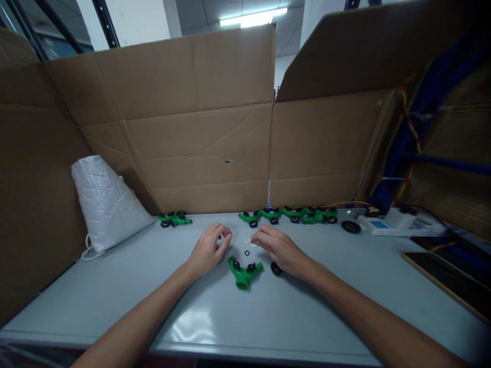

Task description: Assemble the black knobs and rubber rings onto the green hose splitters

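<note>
My left hand (210, 249) is above the table, thumb and forefinger curled together in a pinch. Whatever sits at its fingertips, if anything, is too small to make out. Opposite it, my right hand (279, 249) has its fingers bunched and pointing left, close to a small pale ring; I cannot tell whether they grip anything. Between the hands lie a small black O-ring (247, 253) and a whitish ring (247, 239). Nearer to me is a green Y-shaped hose splitter (243, 276) with two black knobs. A black ring-shaped part (275, 269) lies partly hidden by my right hand.
Several green splitters (293, 214) line the table's back edge, and another green one (175, 219) is further left. A white bag (109, 204) leans at left. At right are a black ring (351, 227), a power strip (402, 225) and a dark board (452, 278). Cardboard walls (199, 128) enclose the table.
</note>
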Available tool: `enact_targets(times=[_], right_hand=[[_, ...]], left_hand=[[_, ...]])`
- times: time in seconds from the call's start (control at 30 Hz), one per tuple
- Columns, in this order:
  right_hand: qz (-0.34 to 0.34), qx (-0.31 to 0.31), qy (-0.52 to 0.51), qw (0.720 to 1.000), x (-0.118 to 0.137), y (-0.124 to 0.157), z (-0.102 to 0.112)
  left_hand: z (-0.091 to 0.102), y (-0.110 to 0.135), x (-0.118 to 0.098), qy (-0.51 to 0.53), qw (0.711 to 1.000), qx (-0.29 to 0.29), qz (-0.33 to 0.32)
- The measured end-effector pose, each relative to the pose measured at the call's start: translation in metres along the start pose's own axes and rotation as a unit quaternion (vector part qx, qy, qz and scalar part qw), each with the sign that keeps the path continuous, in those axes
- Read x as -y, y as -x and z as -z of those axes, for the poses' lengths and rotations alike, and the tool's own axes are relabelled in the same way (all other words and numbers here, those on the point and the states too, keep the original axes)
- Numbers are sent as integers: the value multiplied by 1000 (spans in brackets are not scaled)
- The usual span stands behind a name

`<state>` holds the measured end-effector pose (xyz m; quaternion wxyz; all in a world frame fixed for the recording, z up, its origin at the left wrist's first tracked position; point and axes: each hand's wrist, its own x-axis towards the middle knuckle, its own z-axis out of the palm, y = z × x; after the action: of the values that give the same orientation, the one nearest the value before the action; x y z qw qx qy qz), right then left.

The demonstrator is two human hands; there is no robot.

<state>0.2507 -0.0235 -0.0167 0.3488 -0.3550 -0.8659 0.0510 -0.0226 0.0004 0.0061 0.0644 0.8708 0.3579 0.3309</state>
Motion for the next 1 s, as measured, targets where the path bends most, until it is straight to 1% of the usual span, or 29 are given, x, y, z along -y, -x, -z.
enact_targets(times=[0.2, 0.33, 0.53, 0.63, 0.8, 0.87, 1.0], right_hand=[[-16, -28, -28, 999, 3, -2, 1], [-40, -31, -25, 998, 2, -2, -1], [-16, -35, 8, 999, 0, -2, -2], [-17, -36, 3, 999, 1, -1, -1], [-6, -22, -8, 1000, 2, 0, 0], [0, -34, -15, 999, 4, 0, 1], [-3, -85, -40, 996, 8, -2, 5]], left_hand=[[0, 0, 0, 4, 1000, -3, 2], [-1, 0, 0, 9, 1000, -7, 1], [-1, 0, 0, 9, 1000, -8, -3], [0, 0, 0, 9, 1000, -7, -2], [0, 0, -1, 7, 1000, -1, -1], [0, 0, -1, 7, 1000, -1, 0], [0, 0, -2, 11, 1000, -1, 1]])
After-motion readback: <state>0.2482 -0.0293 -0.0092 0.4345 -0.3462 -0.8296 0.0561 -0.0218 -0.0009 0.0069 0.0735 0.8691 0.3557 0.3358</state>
